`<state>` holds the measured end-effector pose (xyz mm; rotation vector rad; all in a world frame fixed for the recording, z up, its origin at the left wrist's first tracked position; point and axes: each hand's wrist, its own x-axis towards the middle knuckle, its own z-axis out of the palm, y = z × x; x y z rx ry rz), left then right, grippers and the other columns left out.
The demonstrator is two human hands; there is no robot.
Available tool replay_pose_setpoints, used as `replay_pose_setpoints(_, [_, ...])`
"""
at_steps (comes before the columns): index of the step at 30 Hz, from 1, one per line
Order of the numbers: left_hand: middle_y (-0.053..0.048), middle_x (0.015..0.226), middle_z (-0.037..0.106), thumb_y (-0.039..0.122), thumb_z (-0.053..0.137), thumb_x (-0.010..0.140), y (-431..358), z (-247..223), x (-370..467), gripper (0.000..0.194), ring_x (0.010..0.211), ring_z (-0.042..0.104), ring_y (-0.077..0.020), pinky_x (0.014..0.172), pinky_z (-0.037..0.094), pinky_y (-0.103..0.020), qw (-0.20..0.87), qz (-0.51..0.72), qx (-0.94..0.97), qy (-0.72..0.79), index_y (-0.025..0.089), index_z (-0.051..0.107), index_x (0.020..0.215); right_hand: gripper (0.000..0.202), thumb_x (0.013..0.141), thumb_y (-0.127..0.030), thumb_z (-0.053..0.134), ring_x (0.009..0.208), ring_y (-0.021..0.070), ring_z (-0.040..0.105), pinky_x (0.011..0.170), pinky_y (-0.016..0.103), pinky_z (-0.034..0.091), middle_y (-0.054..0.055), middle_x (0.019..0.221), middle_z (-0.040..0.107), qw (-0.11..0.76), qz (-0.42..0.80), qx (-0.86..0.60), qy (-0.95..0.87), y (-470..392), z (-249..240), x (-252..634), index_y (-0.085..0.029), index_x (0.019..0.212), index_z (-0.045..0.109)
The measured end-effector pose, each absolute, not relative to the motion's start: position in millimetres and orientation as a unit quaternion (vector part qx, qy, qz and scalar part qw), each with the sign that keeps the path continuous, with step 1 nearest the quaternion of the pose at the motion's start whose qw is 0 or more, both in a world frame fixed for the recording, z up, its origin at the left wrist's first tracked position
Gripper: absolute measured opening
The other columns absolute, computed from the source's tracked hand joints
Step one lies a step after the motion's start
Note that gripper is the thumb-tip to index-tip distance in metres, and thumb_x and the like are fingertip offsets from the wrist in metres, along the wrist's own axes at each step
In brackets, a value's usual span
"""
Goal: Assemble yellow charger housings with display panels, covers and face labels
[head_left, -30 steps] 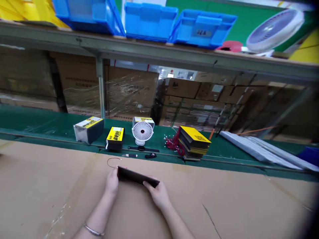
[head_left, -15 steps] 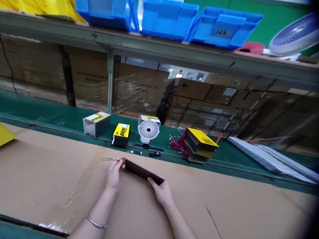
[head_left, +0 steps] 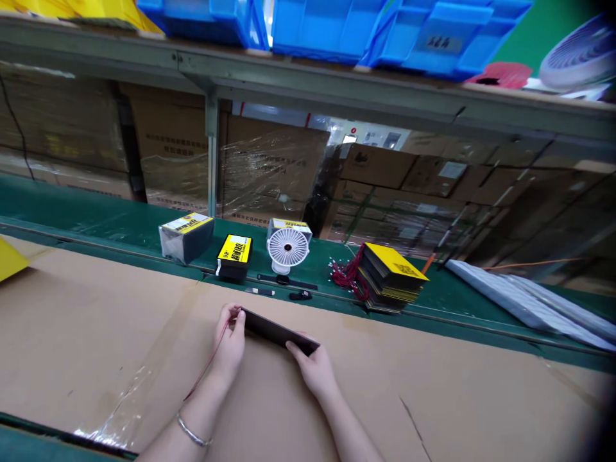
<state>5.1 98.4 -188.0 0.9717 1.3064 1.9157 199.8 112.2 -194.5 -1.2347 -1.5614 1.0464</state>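
Observation:
A thin dark card is held up over the brown cardboard sheet, its near face towards me. My left hand is closed on its left end, thumb in front. A red cord trails from those fingers down across the wrist. At the card's right end, my right hand grips it with the thumb on the near face. The fingers behind the card are mostly hidden. Beyond and to the right stands a stack of yellow-topped black cards with a bundle of red cords on its left side.
Brown cardboard covers the near bench. Along the green strip stand a wrapped box, a black-and-yellow box, a small white fan, a watch and a utility knife. Blue bins sit on the overhead shelf.
My left hand has turned and shifted slightly right at the card's end. The red cord, which stuck out to the left, now hangs down along my left wrist. My right hand keeps its grip.

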Motion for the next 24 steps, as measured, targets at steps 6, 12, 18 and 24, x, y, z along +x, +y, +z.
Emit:
replay_pose_setpoints(6, [-0.004, 0.090, 0.058, 0.038, 0.059, 0.079, 101, -191, 8, 0.020, 0.086, 0.055, -0.0163, 0.078, 0.041, -0.025, 0.312, 0.725, 0.373, 0.488, 0.021, 0.056, 0.090, 0.029, 0.073, -0.038, 0.063, 0.094, 0.0251, 0.059, 0.087, 0.035, 0.042, 0.008, 0.093, 0.067, 0.441, 0.418, -0.504, -0.614, 118, -201, 206, -0.016, 0.092, 0.064])
replay_pose_setpoints(12, [-0.004, 0.090, 0.059, 0.038, 0.062, 0.076, 100, -189, 12, 0.021, 0.085, 0.054, -0.0168, 0.079, 0.040, -0.026, 0.320, 0.735, 0.354, 0.482, 0.021, 0.058, 0.088, 0.029, 0.073, -0.037, 0.063, 0.096, 0.0262, 0.058, 0.088, 0.037, 0.042, 0.008, 0.095, 0.067, 0.437, 0.414, -0.506, -0.617, 120, -201, 209, -0.016, 0.093, 0.063])
replay_pose_setpoints(18, [-0.002, 0.088, 0.060, 0.034, 0.069, 0.069, 103, -189, 7, 0.023, 0.084, 0.055, -0.0145, 0.075, 0.041, -0.024, 0.392, 0.752, 0.280, 0.450, 0.020, 0.060, 0.085, 0.026, 0.074, -0.037, 0.062, 0.093, 0.0241, 0.059, 0.086, 0.034, 0.042, 0.006, 0.092, 0.067, 0.421, 0.423, -0.497, -0.630, 119, -197, 208, -0.018, 0.092, 0.064])
replay_pose_setpoints(24, [-0.004, 0.087, 0.059, 0.026, 0.064, 0.072, 107, -191, -4, 0.021, 0.078, 0.057, -0.0152, 0.064, 0.047, -0.029, 0.539, 0.731, 0.169, 0.382, 0.014, 0.058, 0.089, 0.025, 0.074, -0.038, 0.063, 0.091, 0.0237, 0.059, 0.084, 0.033, 0.042, 0.005, 0.090, 0.067, 0.417, 0.418, -0.506, -0.629, 121, -194, 208, -0.018, 0.090, 0.064])
